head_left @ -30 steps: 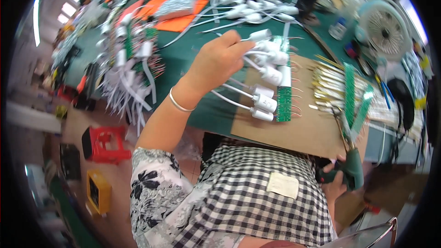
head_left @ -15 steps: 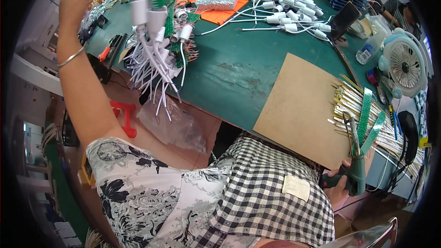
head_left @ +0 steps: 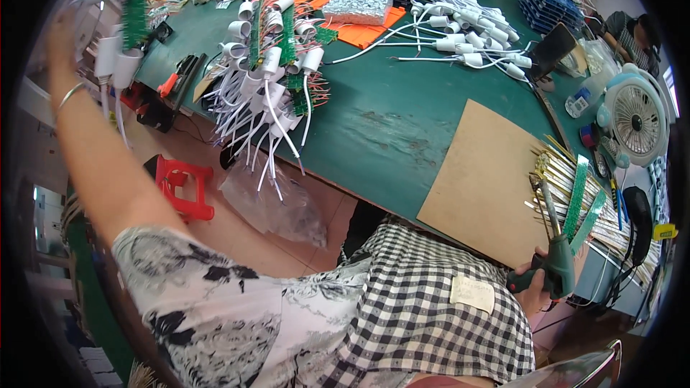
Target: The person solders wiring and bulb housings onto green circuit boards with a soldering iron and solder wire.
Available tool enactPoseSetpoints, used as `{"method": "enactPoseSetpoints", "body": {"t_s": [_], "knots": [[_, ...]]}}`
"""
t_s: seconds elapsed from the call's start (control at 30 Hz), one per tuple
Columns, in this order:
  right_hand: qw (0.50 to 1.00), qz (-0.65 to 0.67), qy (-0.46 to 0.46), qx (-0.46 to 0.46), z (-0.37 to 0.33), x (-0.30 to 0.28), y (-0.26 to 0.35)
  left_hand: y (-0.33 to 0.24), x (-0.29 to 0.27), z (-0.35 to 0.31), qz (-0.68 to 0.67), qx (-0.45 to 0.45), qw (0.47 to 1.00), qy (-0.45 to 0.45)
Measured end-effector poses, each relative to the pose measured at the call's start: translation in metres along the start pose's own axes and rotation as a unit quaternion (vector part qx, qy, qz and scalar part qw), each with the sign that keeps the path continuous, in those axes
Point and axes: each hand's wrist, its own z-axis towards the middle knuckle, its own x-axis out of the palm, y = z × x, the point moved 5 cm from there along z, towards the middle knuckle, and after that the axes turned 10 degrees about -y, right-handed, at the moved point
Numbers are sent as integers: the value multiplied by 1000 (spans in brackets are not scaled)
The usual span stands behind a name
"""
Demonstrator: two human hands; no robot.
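Note:
My left hand (head_left: pixel 61 36), raised at the far left and a little blurred, is closed on a green circuit board strip (head_left: pixel 134 14) with white cylindrical lamp sockets (head_left: pixel 108 56) and dangling white wires. How the fingers lie on it is hard to see. At the lower right, my right hand (head_left: pixel 532 291) grips the handle of a dark green soldering gun (head_left: pixel 558 266), its metal tip pointing up over a brown board (head_left: pixel 478 179). Left of the table's middle lies a heap of similar green boards with white sockets (head_left: pixel 272 59), wires hanging over the front edge.
Thin strips (head_left: pixel 557 179) and narrow green boards (head_left: pixel 576 190) lie right of the brown board. Beyond stand a fan (head_left: pixel 636 122) and a bottle (head_left: pixel 577 105). More white sockets (head_left: pixel 471 29) and a foil-wrapped block (head_left: pixel 358 8) lie farther back. Below is a red stool (head_left: pixel 188 187). Another person sits at far right.
My left hand has swung left with the circuit board strip, away from above the heap, which now shows more fully. My right hand keeps its hold on the soldering gun. The view has shifted slightly.

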Motion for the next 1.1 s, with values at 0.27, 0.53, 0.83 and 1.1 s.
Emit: {"method": "enactPoseSetpoints", "body": {"t_s": [0.27, 0.53, 0.83, 1.1], "knots": [[999, -24, 32, 30, -9, -13, -7, -124, 197, -272, -128, -28, 968, 213], [997, -48, 19, 65, -17, -18, 5, -155, 198, -270, -206, -119, 919, 314], [997, -21, 44, 55, -17, -14, 4, -161, 139, -266, 7, -102, 974, 203], [998, -2, 37, 52, -24, -17, 0, -212, 155, -330, -211, 150, 950, 176]]}}
